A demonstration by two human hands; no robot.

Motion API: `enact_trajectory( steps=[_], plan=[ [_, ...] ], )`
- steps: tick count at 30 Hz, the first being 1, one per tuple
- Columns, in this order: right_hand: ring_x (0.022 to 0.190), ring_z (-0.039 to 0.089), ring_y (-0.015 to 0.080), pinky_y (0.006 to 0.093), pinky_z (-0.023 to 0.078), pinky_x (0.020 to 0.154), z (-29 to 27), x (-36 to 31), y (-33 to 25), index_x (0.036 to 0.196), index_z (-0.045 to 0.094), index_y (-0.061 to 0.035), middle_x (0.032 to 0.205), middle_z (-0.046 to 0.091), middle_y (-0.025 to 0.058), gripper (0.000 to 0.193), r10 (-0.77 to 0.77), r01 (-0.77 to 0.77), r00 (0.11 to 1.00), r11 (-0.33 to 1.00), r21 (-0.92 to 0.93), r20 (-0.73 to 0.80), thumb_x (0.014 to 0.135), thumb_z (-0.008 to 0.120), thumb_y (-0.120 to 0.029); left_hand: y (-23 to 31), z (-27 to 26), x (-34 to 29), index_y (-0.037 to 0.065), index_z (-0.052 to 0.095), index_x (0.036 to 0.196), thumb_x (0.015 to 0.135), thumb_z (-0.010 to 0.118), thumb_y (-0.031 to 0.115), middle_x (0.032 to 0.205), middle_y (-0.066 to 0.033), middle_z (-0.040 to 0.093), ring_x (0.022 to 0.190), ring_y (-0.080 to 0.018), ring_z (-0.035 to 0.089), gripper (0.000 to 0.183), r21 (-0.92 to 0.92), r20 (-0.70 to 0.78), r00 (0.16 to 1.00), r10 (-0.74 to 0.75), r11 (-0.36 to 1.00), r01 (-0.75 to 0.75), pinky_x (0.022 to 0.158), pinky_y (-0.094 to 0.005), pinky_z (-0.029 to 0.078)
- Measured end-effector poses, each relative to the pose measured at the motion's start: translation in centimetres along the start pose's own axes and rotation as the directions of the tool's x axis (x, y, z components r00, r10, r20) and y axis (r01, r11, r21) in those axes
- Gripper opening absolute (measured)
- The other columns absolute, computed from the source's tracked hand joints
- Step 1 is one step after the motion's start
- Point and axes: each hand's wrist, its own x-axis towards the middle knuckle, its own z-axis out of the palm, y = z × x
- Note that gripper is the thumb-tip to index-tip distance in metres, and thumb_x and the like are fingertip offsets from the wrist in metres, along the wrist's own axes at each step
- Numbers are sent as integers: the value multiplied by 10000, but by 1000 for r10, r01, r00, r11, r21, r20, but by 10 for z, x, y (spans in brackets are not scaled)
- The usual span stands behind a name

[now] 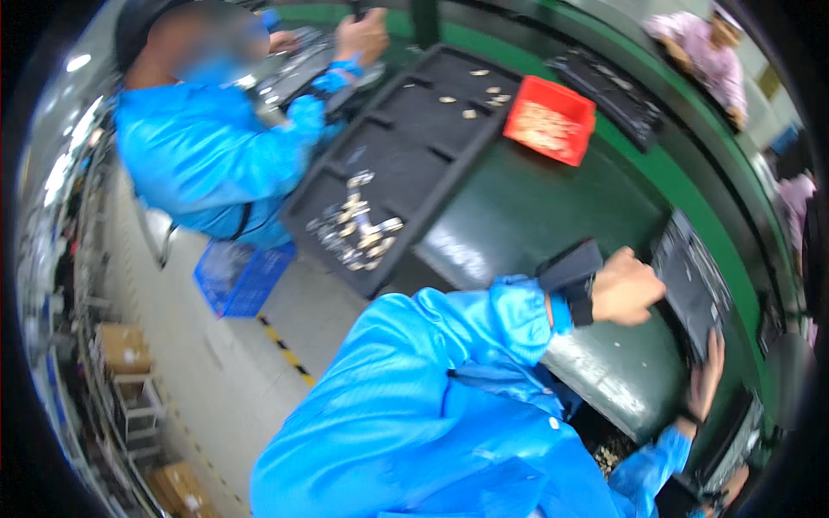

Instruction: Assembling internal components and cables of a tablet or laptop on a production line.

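Left hand (626, 288) curled, flat black housing (693, 281) just to its right; right hand (706, 380) extended against housing; neither grip determinable.

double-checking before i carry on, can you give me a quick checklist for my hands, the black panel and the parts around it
1. Right hand at the black panel: ok, fingers extended at its near end.
2. Left hand holding something: cannot tell, it is curled beside the panel and its grasp is hidden.
3. Red bin stocked: ok, small pale parts lie inside.
4. Loose parts in the black tray neatly arranged: not ok, they lie scattered.
5. Co-worker's raised hand clear of the panel: ok, well apart.
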Motion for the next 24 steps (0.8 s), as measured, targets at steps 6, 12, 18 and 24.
enact_trajectory(
  steps=[6,12,18,24],
  plan=[
    [1102,585,131,271,455,963,-27,-50,35,1310,603,32,1255,632,76,401,-108,77,991,943,-324,-81,1058,630,-278,0,-70,-134,121,764,1012,886,737,340,923,-73,765,911,-278,725,254,-167,-391,893,-224,971,170,813,-431,524],
    [642,221,32,287,147,553,-5,-46,16,687,372,-105,673,284,-94,497,-227,265,964,831,-489,136,1100,554,-313,-68,-125,-273,44,752,1066,875,786,308,948,-155,768,901,-334,744,327,53,-701,349,-622,442,895,767,-428,572],
    [602,225,21,277,142,532,-13,-40,33,682,370,-133,651,294,-101,492,-208,231,973,901,-366,102,1103,548,-314,-113,-137,-328,22,777,1028,850,815,315,951,-173,768,875,-350,739,345,-211,-523,218,-824,373,904,753,-407,567],
    [553,251,3,258,155,491,-6,-45,25,688,405,-140,630,307,-112,472,-133,161,986,900,-406,96,1104,545,-313,-113,-127,-321,33,765,1052,849,817,362,905,-147,769,818,-336,739,391,-40,-639,284,-715,399,916,728,-422,564]
  ],
)
